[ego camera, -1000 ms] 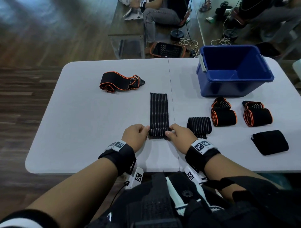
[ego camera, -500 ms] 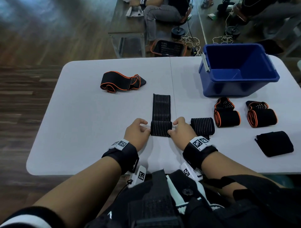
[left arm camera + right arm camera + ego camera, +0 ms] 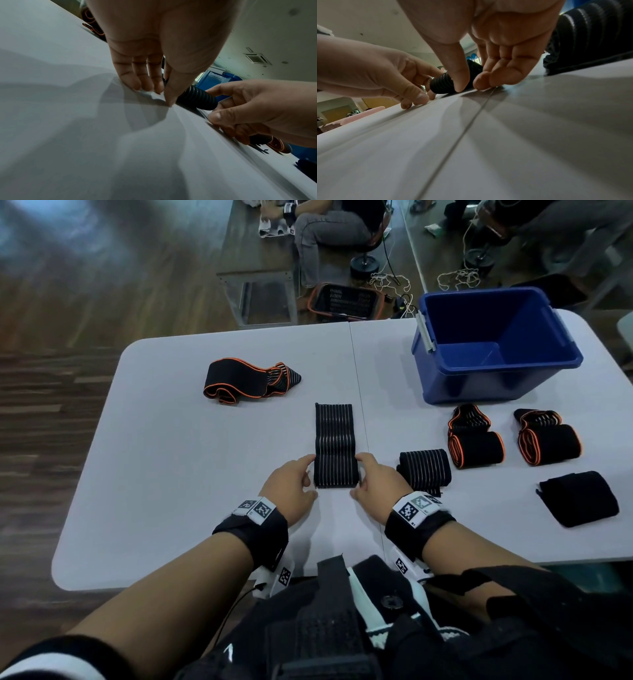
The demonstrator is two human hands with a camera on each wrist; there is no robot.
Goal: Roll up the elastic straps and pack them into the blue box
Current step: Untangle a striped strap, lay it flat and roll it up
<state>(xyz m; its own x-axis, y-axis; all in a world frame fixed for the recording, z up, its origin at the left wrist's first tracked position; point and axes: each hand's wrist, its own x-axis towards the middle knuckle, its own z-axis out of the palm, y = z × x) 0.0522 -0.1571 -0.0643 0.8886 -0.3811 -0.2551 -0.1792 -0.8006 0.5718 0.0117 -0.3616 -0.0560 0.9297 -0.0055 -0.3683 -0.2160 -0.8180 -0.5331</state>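
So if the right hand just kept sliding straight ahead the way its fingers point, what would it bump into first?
Probably nothing soon. The right hand sits beside the striped strap, fingers pointing away along its right edge over bare table. The blue box stands farther off to the right, likely out of that line, though depth is unclear.

The right hand (image 3: 488, 44) reaches down to the grey surface (image 3: 522, 135), its thumb and fingertips (image 3: 481, 82) at one end of a black ribbed strap roll (image 3: 441, 85). The left hand (image 3: 373, 75) touches the other end. Another striped roll (image 3: 590, 33) lies just beside, at the right.
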